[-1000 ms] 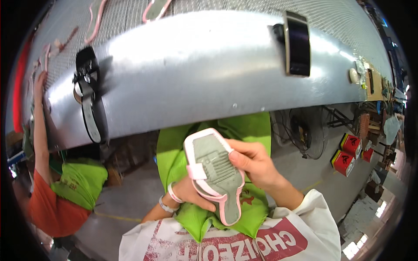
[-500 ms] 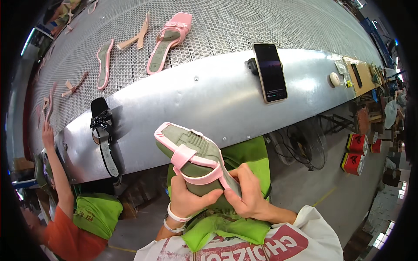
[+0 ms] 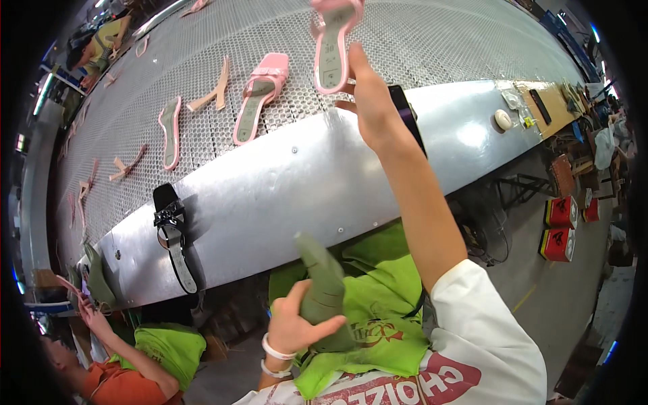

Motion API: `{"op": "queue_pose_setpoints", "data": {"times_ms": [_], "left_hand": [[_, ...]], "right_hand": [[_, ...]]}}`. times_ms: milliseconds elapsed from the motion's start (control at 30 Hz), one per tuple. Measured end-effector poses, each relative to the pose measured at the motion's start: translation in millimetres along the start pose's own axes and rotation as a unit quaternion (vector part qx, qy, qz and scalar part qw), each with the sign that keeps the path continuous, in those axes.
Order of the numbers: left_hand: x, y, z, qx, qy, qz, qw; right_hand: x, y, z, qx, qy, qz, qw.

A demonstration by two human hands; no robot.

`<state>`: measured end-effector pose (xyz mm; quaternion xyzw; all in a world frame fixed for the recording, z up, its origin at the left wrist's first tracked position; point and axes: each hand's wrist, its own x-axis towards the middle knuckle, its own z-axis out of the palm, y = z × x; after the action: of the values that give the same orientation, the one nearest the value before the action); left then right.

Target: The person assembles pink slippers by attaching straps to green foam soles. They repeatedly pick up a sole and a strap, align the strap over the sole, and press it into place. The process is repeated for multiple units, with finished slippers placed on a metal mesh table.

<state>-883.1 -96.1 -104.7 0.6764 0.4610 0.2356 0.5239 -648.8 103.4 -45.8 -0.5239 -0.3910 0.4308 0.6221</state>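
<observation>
My left hand [image 3: 295, 326] grips a green shoe last [image 3: 325, 297], bare of any upper, above my lap. Out over the mesh surface reaches my right hand [image 3: 371, 94], with its fingers at the edge of a pink sandal [image 3: 331, 61]. Some of those fingers are hidden under or behind the sole. That sandal's toe end meets the top of the picture. To its left lies another pink sandal [image 3: 261, 94] with a strap across. A black sandal [image 3: 172, 233] rests on the metal ledge.
The metal ledge [image 3: 270, 202] borders the mesh surface [image 3: 439, 47]. A pink-edged insole [image 3: 170, 135] and tan straps [image 3: 212, 91] lie on the mesh. My right arm partly covers a phone [image 3: 408, 118]. At left a co-worker in an orange shirt [image 3: 128, 378] handles a pink piece.
The pink sandal has come off the green last. My right hand has carried it forward and up over the mesh, while my left hand keeps the last. The co-worker's arm has drawn back.
</observation>
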Motion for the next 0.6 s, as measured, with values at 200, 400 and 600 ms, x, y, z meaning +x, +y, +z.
{"op": "queue_pose_setpoints", "data": {"times_ms": [200, 400, 600], "left_hand": [[-22.4, 3.9, -55.8, 0.163, 0.166, -0.088, 0.968], [-4.9, 4.1, -95.5, 0.308, 0.244, -0.068, 0.917], [38.0, 13.1, -95.5, 0.408, 0.251, -0.052, 0.876]], "right_hand": [[-84.3, 79.4, -20.7, -0.318, 0.103, -0.280, 0.900], [-65.5, 93.2, -11.5, -0.333, 0.056, -0.281, 0.898], [-18.1, 86.5, 35.2, -0.266, 0.041, -0.351, 0.897]]}}
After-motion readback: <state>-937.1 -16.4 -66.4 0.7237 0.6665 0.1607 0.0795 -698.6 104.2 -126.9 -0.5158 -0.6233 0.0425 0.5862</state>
